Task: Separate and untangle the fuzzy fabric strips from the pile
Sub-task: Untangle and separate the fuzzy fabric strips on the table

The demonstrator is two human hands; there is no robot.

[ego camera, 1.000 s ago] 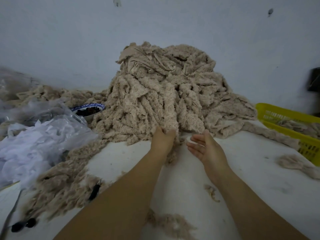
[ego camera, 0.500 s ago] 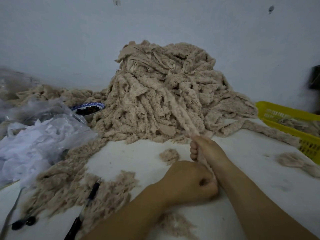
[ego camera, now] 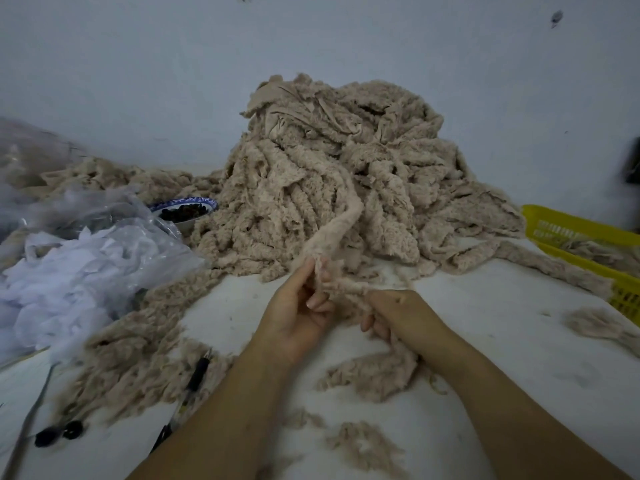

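Note:
A tall pile of beige fuzzy fabric strips (ego camera: 346, 174) rises against the wall on the white table (ego camera: 502, 341). One fuzzy strip (ego camera: 341, 223) runs from the pile down to my hands. My left hand (ego camera: 298, 313) pinches this strip near its fingertips, palm turned up. Just to the right, my right hand (ego camera: 398, 313) grips the same strip, and the strip's loose end (ego camera: 377, 372) bunches on the table under that wrist.
Loose strips (ego camera: 131, 358) lie at the left front beside a black pen (ego camera: 197, 372) and scissors (ego camera: 59, 434). A clear bag of white scraps (ego camera: 79, 271) and a blue-rimmed bowl (ego camera: 185, 211) sit left. A yellow basket (ego camera: 588, 244) stands right, fluff tufts (ego camera: 595, 323) near it.
My left hand rose from the table and now pinches the strip higher up. The right hand slid down along the strip, which has come further out of the pile.

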